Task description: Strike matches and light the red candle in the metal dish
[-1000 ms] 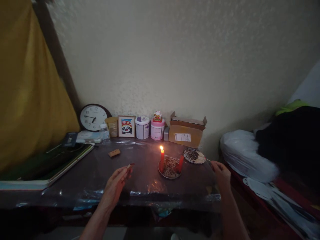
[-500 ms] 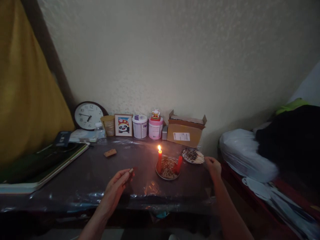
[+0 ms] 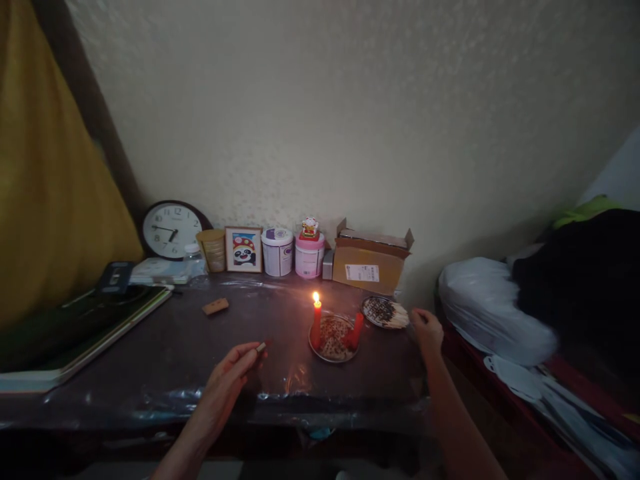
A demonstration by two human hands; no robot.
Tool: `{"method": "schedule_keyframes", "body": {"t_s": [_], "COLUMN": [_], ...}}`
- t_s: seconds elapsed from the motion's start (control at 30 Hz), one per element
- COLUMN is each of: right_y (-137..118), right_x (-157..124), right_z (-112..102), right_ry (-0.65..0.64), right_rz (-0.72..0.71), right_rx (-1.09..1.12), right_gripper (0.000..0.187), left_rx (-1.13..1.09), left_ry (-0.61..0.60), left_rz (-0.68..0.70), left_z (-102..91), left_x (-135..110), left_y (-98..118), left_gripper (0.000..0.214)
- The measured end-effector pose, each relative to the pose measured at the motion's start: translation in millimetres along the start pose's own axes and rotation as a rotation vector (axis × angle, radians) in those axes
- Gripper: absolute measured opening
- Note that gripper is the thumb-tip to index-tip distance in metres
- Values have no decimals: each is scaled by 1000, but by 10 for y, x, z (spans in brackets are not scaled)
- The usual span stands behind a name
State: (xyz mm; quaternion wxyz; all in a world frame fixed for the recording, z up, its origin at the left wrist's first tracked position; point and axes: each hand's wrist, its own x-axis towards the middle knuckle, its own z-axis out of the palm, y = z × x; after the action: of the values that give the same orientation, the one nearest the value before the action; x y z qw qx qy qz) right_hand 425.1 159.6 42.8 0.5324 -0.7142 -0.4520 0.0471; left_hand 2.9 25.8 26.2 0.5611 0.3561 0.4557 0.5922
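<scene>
My left hand (image 3: 231,375) is closed around what looks like a small matchbox (image 3: 261,347), its pale edge showing at the fingertips. To its right, a lit red candle (image 3: 317,325) stands upright on a round metal plate (image 3: 334,361) coated with reddish wax. A shorter, unlit red candle (image 3: 356,330) leans at that plate's right side. Behind it, a second plate (image 3: 369,320) carries many dark-tipped matchsticks (image 3: 397,316). At the right edge of those sticks my right hand (image 3: 428,329) is pinched; anything between its fingertips is too small to make out.
A flat brown piece (image 3: 215,306) lies on the plastic-covered table (image 3: 150,347). Along the wall stand a clock (image 3: 173,230), a framed panda picture (image 3: 243,249), two tubs and an open cardboard box (image 3: 370,263). A white plastic bag (image 3: 490,310) sits at the right.
The view has shifted slightly, moving most table items a little left. Both hands keep nearly the same pose; the right fingertips stay by the matchsticks.
</scene>
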Motion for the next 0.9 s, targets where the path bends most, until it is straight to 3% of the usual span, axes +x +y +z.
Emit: {"method": "schedule_keyframes", "body": {"t_s": [0.1, 0.2, 0.37, 0.43, 0.5, 0.6, 0.7, 0.9], "right_y": [-261, -653, -1348, -1512, -1576, -1524, -1424, -1374], "right_x": [-199, -597, -1584, -1944, -2209, -2409, -2462, -2507], "right_z": [-184, -347, -392, -306, -171, 42, 159, 185], "right_ry": [28, -45, -602, -749, -789, -733, -709, -797], "right_rz": [-25, -78, -368, -445, -526, -541, -507, -417], "right_rx": [63, 143, 317, 335, 366, 351, 360, 465], "right_gripper": [43, 39, 25, 23, 19, 12, 14, 14], "left_rx": [10, 53, 162, 215, 219, 209, 179, 133], "left_ry": [-22, -27, -109, -141, -197, -254, -302, -338], "left_rz": [32, 71, 145, 143, 140, 171, 183, 180], "left_z": [11, 63, 157, 167, 166, 160, 159, 152], "left_x": [-21, -74, -201, -253, -304, -360, -371, -338], "left_y": [-12, -11, 27, 43, 54, 49, 9, -66], "left_gripper": [31, 30, 30, 29, 28, 27, 28, 32]}}
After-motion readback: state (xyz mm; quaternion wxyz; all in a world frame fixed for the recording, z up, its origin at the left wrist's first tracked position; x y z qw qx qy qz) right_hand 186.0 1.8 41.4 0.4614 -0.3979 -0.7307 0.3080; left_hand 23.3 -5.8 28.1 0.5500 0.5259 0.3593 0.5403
